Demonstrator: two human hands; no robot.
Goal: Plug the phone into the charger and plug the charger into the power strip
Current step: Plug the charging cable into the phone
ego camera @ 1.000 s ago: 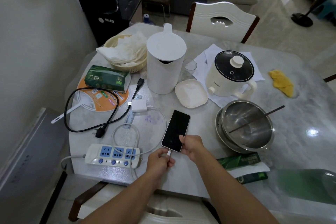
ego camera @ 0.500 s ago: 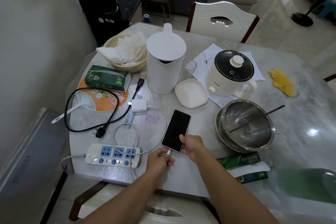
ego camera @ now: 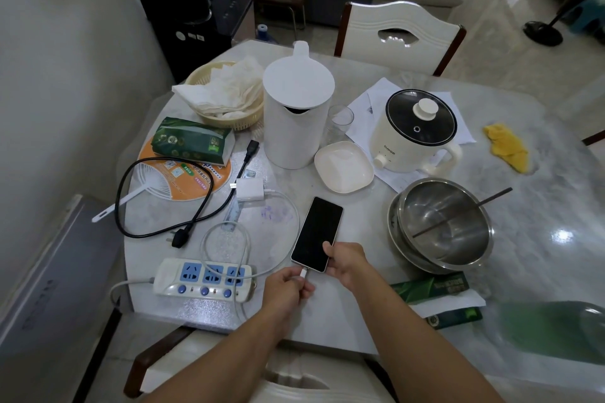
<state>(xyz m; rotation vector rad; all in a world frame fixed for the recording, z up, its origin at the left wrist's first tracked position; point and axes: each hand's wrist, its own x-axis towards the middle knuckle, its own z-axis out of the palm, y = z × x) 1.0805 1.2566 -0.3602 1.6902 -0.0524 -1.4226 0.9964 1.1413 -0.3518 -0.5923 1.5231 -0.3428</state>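
- Step in hand, by our judgement: seat the cable plug [ego camera: 304, 272] in the phone [ego camera: 317, 233] bottom port. The plug tip sits right at the phone's near edge; we cannot tell whether it is fully home.
- Phone lies flat, screen up and dark, on the table [ego camera: 343, 314] near its front edge, between the power strip [ego camera: 203, 279] and the steel bowl [ego camera: 442, 226].
- Right hand [ego camera: 347, 263]: thumb on the screen corner, other fingers wrapped around the phone's near right edge, clamped on it. We keep this grip as the brace so the phone does not slide away from the push.
- Left hand [ego camera: 288, 286]: thumb and forefinger pinched together on the plug shell. We hold the shell, not the cord.
- Push straight along the phone's long axis, w/o tilt; a skewed plug can bind or strain the port. If it resists, back off and re-align, no forcing.
- Confirm seating by feel and by no metal showing at the joint; the screen may also light once power is on.
- The white cable [ego camera: 284, 203] loops across the table and over the strip to the charger [ego camera: 249, 189], which lies unplugged beside the black cord [ego camera: 157, 234].
- Next, as we judge: charger into a free strip socket; all three blue sockets look free. Mind the cable lying over them.
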